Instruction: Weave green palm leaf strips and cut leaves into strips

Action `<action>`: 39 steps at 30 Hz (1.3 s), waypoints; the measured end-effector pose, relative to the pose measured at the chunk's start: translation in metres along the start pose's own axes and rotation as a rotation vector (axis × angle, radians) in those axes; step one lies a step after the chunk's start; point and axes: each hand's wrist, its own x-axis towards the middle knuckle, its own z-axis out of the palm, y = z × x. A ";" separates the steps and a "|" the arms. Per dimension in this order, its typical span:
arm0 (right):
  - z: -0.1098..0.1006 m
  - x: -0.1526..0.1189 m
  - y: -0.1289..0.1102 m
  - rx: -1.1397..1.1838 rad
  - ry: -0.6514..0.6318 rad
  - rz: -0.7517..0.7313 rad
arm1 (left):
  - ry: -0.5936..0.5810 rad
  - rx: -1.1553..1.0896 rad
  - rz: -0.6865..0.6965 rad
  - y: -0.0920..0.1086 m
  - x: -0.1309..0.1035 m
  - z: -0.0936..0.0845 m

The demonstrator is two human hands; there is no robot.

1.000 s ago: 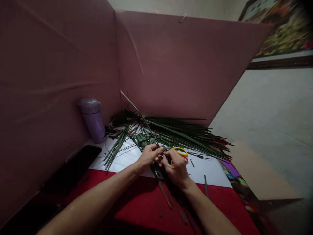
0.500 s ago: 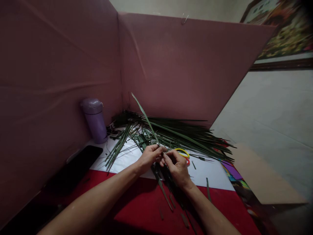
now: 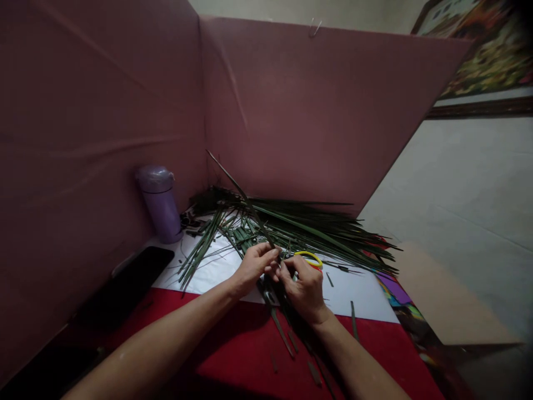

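Head view: both hands are up close together over the front part of the white sheet (image 3: 358,300), which covers the back of the red counter (image 3: 387,350). The left hand (image 3: 257,268) has its fingers pinched on the low end of a long dark leaf (image 3: 244,195). That leaf sticks up out of the grip and leans toward the counter's back left corner, tip well above the pile (image 3: 328,230) that runs along the back edge. The right hand (image 3: 305,284) is right beside it with fingers curled in toward the same spot, but I honestly can't tell if they've got the leaf too, it's all tucked in there.

Just behind the right hand there's a yellow loop (image 3: 308,256), partly hidden. A smaller bundle (image 3: 200,250) fans out on the left part of the sheet. Purple bottle (image 3: 160,208) is near the back left corner, black slab (image 3: 131,278) along the left edge. Loose scraps (image 3: 314,373) are scattered toward the front edge, on the red.
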 end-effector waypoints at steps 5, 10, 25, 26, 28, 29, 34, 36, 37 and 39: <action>-0.001 0.001 0.000 -0.045 -0.029 -0.039 | 0.031 0.005 -0.008 0.000 0.001 -0.001; -0.002 0.000 -0.001 -0.055 -0.047 -0.045 | 0.045 -0.002 -0.041 -0.001 0.003 -0.003; -0.002 -0.001 -0.003 0.092 -0.072 0.022 | 0.009 -0.078 -0.083 -0.002 0.006 -0.006; -0.002 0.000 -0.003 0.102 -0.076 0.018 | 0.002 -0.085 -0.080 -0.002 0.006 -0.007; -0.003 0.000 -0.004 0.114 -0.081 0.012 | -0.013 -0.099 -0.072 -0.002 0.007 -0.007; -0.003 0.001 -0.005 0.119 -0.086 0.010 | -0.019 -0.104 -0.070 -0.002 0.007 -0.008; -0.002 0.001 -0.006 0.175 -0.085 0.082 | -0.028 -0.133 -0.077 -0.002 0.006 -0.009; -0.002 0.001 -0.005 0.205 -0.085 0.124 | -0.032 -0.140 -0.076 -0.003 0.006 -0.009; -0.002 0.001 -0.005 0.214 -0.087 0.132 | -0.033 -0.142 -0.075 -0.002 0.006 -0.009; -0.002 0.001 -0.005 0.215 -0.086 0.126 | -0.028 -0.147 -0.079 -0.001 0.006 -0.009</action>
